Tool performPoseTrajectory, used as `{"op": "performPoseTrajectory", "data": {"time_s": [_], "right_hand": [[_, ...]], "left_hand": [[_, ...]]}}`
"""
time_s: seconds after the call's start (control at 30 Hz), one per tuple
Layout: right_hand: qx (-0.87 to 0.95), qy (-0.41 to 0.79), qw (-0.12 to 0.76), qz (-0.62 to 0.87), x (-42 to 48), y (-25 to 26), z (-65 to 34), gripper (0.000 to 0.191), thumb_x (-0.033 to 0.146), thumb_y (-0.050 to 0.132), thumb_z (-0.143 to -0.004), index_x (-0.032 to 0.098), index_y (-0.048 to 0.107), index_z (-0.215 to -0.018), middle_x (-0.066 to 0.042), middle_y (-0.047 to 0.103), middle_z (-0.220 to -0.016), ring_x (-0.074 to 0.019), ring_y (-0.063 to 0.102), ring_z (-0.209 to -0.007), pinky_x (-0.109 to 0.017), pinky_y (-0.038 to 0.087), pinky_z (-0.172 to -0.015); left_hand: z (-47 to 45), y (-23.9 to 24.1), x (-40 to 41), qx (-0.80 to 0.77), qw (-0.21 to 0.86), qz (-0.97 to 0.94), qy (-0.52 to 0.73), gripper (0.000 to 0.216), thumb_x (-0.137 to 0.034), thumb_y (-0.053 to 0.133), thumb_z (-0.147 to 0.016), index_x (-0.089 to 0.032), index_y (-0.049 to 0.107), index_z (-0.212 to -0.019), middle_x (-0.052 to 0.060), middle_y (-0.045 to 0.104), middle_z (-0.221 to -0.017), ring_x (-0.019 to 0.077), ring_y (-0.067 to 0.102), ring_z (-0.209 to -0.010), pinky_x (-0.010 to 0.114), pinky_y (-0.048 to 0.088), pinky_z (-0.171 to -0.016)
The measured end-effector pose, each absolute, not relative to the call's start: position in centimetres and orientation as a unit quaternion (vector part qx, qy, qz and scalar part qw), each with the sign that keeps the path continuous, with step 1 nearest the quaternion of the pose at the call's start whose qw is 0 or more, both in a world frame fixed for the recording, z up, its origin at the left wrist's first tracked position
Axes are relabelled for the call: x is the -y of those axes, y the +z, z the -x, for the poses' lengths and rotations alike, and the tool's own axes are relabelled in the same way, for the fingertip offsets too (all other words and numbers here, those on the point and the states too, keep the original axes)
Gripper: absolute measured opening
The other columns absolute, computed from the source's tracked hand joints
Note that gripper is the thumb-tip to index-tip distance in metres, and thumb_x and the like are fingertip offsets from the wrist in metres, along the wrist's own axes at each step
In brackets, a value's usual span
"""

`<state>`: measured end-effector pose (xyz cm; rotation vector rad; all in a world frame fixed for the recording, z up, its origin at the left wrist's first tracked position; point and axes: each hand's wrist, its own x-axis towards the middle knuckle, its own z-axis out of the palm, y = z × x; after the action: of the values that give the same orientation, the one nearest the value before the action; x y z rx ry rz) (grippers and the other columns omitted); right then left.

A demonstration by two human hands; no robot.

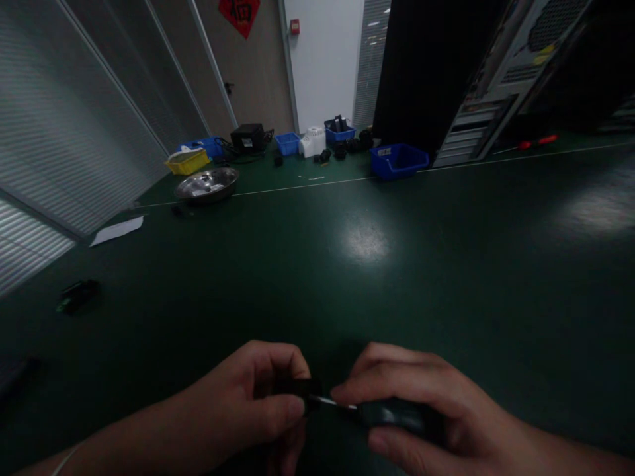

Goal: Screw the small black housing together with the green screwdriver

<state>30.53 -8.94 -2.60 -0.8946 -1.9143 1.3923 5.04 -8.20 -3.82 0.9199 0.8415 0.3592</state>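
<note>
Low in the middle of the view, my left hand pinches a small black part between thumb and fingers. The fingers cover most of this part, so its kind is hard to make out. My right hand is wrapped round the dark handle of a screwdriver, its index finger resting along the front near the metal shaft. The thin shaft points left, and its tip meets the black part. Both hands are held over the green tabletop.
Far off stand a steel bowl, a yellow bin, a blue bin, a white plastic housing and a black box. A small dark object and white paper lie left. A red-handled tool lies far right.
</note>
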Motion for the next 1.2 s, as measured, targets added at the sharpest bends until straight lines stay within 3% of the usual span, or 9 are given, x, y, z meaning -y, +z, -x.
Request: {"op": "performPoseTrajectory", "data": {"time_s": [0.37, 0.5, 0.7, 0.87, 0.97, 1.03, 1.2], "right_hand": [[0.728, 0.519, 0.298, 0.335, 8.9, -2.6, -30.4, 0.035, 0.010, 0.068, -0.085, 0.029, 0.074, -0.113, -0.006, 0.075, -0.104, -0.0231, 0.070, -0.103, -0.027, 0.058, -0.079], [0.739, 0.492, 0.293, 0.356, 8.7, -2.2, -29.9, 0.028, 0.024, 0.071, -0.086, 0.030, 0.075, -0.113, -0.007, 0.076, -0.097, -0.0247, 0.072, -0.094, -0.031, 0.060, -0.076], [0.748, 0.485, 0.290, 0.347, 8.0, -1.5, -28.8, 0.028, 0.037, 0.072, -0.086, 0.029, 0.076, -0.113, -0.008, 0.075, -0.092, -0.0234, 0.073, -0.085, -0.032, 0.060, -0.075], [0.735, 0.512, 0.296, 0.332, 8.4, -2.2, -29.7, 0.029, 0.021, 0.071, -0.087, 0.028, 0.074, -0.115, -0.007, 0.075, -0.094, -0.0217, 0.072, -0.086, -0.031, 0.059, -0.077], [0.722, 0.527, 0.319, 0.315, 8.7, -2.6, -30.3, 0.041, 0.004, 0.067, -0.085, 0.029, 0.073, -0.116, -0.004, 0.075, -0.098, -0.0186, 0.072, -0.090, -0.027, 0.056, -0.081], [0.723, 0.527, 0.331, 0.301, 8.6, -2.8, -30.5, 0.048, -0.001, 0.066, -0.081, 0.031, 0.073, -0.117, -0.003, 0.075, -0.100, -0.0173, 0.071, -0.091, -0.025, 0.055, -0.080], [0.725, 0.501, 0.356, 0.312, 8.5, -3.0, -30.3, 0.055, -0.002, 0.067, -0.078, 0.034, 0.071, -0.119, -0.002, 0.076, -0.099, -0.0172, 0.072, -0.085, -0.025, 0.056, -0.075]], "left_hand": [[-5.0, -4.0, 8.2, -0.395, 0.787, -0.437, 0.185, 0.030, -0.043, 0.072, -0.084, -0.017, 0.057, -0.084, -0.001, 0.065, -0.060, 0.0087, 0.055, -0.048, 0.016, 0.042, -0.048], [-5.0, -4.3, 8.0, -0.385, 0.801, -0.416, 0.191, 0.025, -0.035, 0.073, -0.086, -0.016, 0.059, -0.088, 0.001, 0.068, -0.065, 0.0099, 0.061, -0.054, 0.018, 0.047, -0.052], [-5.3, -4.7, 7.9, -0.358, 0.827, -0.365, 0.233, 0.033, -0.044, 0.074, -0.084, -0.013, 0.063, -0.087, 0.005, 0.070, -0.073, 0.0148, 0.069, -0.065, 0.021, 0.053, -0.056], [-5.5, -4.8, 7.8, -0.346, 0.835, -0.349, 0.249, 0.018, -0.026, 0.072, -0.089, -0.017, 0.057, -0.094, 0.006, 0.075, -0.081, 0.0148, 0.072, -0.065, 0.019, 0.055, -0.055], [-5.5, -5.0, 7.8, -0.312, 0.839, -0.357, 0.266, 0.014, -0.025, 0.067, -0.093, -0.020, 0.058, -0.100, 0.007, 0.075, -0.086, 0.0151, 0.074, -0.068, 0.019, 0.056, -0.057], [-5.4, -5.0, 7.7, -0.307, 0.833, -0.373, 0.270, 0.018, -0.028, 0.070, -0.091, -0.017, 0.063, -0.103, 0.007, 0.073, -0.091, 0.0144, 0.073, -0.070, 0.020, 0.056, -0.059], [-5.4, -4.7, 7.8, -0.343, 0.810, -0.413, 0.235, 0.029, -0.031, 0.072, -0.089, -0.016, 0.067, -0.114, 0.005, 0.075, -0.079, 0.0124, 0.070, -0.067, 0.020, 0.053, -0.065]]}}
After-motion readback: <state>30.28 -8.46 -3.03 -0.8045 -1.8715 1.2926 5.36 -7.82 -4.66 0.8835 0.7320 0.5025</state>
